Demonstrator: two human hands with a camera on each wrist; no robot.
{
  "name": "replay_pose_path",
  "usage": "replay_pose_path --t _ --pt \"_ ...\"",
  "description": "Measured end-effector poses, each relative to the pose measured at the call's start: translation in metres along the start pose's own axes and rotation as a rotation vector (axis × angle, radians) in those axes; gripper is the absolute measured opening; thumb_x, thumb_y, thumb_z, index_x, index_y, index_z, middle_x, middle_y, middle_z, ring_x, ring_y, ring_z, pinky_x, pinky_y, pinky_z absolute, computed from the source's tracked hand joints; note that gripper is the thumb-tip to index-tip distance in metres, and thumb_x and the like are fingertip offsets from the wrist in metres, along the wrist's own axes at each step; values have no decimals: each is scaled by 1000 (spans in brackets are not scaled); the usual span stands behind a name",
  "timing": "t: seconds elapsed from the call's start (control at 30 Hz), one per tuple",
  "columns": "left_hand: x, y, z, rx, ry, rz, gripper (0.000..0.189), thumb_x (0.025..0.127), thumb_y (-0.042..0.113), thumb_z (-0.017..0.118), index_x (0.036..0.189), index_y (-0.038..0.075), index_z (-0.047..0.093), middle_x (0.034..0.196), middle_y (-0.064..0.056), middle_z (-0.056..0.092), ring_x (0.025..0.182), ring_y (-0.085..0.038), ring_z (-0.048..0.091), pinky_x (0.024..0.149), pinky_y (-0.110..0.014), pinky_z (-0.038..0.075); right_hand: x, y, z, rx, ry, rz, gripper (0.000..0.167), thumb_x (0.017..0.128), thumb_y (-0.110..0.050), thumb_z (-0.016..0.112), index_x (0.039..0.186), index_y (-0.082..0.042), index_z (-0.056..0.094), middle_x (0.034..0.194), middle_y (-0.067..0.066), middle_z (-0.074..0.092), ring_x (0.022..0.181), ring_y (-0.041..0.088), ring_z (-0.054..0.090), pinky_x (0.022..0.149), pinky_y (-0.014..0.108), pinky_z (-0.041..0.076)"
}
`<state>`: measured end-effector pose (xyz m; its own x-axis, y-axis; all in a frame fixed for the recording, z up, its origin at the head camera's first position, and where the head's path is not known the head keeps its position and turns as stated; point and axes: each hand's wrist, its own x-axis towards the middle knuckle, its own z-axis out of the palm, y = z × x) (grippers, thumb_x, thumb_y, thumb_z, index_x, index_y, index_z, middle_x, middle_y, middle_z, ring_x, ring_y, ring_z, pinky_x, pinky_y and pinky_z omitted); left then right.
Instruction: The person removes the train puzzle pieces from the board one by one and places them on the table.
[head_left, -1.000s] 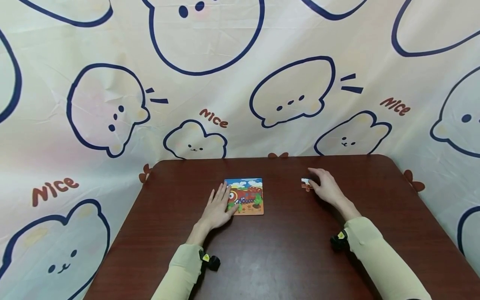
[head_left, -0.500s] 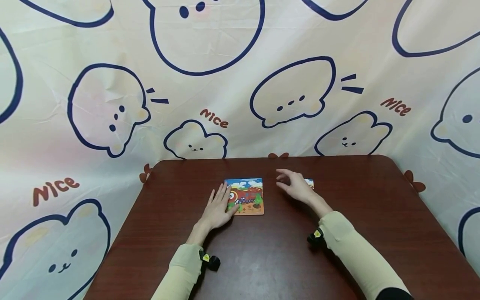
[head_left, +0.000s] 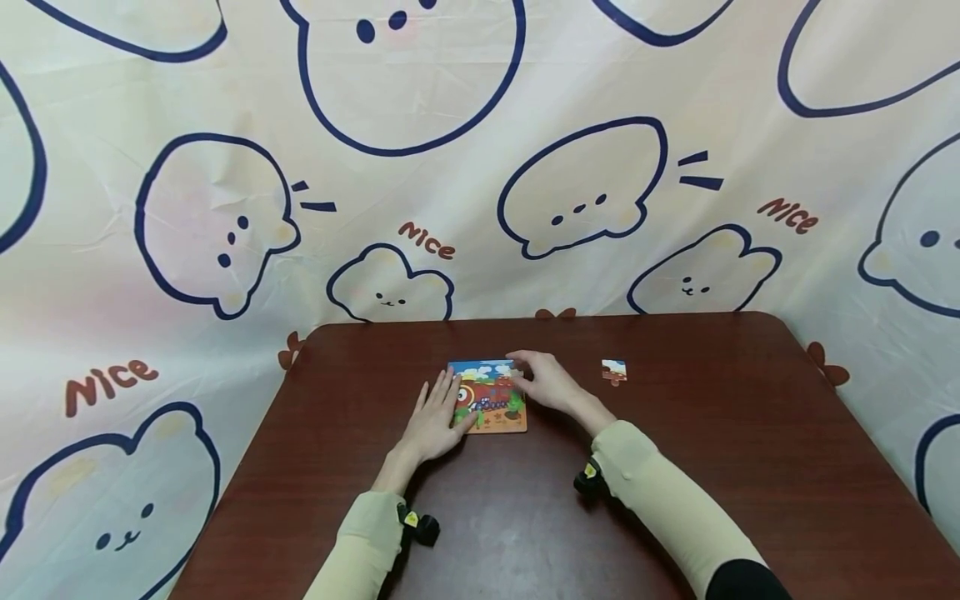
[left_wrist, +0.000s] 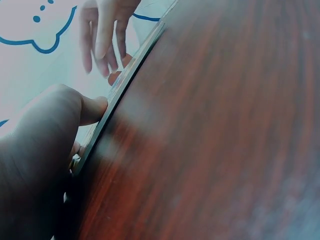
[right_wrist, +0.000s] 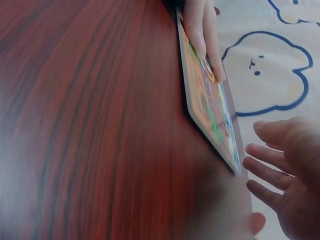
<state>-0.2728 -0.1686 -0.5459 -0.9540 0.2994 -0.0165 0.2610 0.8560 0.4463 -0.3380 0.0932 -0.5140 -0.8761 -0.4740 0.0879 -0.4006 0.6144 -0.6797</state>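
Note:
A square picture puzzle (head_left: 491, 402), printed with a red train under a blue sky, lies flat towards the far side of the table. My left hand (head_left: 431, 423) rests on its left part with straight, spread fingers. My right hand (head_left: 553, 382) is at the puzzle's upper right corner. In the right wrist view, the right hand's fingers (right_wrist: 272, 159) are loosely bent and hold nothing, a little apart from the board (right_wrist: 207, 102). To the right, by itself on the table, lies a small puzzle piece (head_left: 613, 372) with a knob on its lower edge.
The dark brown wooden table (head_left: 517, 517) has rounded far corners. Behind it hangs a pale cloth (head_left: 465, 192) printed with blue-outlined cartoon animals, which also covers both sides. A small black camera (head_left: 589, 478) sits on the right wrist.
My right hand has moved left, away from the loose piece and over to the puzzle's upper right corner. The piece stays on the table. My left hand has kept its place.

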Motion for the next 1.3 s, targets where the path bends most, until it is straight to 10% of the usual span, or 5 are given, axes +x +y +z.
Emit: replay_pose_path --t 0.53,0.87,1.3 --pt "0 -2 1 3 -6 -2 88 112 52 54 176 2 21 186 -18 12 175 -36 11 142 -61 5 20 -19 26 -8 -10 23 42 108 -13 70 149 -1 66 138 19 76 131 33 72 110 51 61" --pt "0 -2 1 13 0 7 88 112 52 54 175 2 20 186 -19 12 175 -37 11 141 -62 5 22 -25 35 -207 74 64 41 103 -19 80 141 -5 73 129 15 76 124 35 64 107 56 50" --pt "0 -2 1 18 -3 7 87 112 53 54 176 4 21 186 -17 12 175 -37 10 141 -62 5 27 -30 44 -96 144 206 52 96 -24 88 140 0 72 116 16 73 117 35 59 103 53 48"
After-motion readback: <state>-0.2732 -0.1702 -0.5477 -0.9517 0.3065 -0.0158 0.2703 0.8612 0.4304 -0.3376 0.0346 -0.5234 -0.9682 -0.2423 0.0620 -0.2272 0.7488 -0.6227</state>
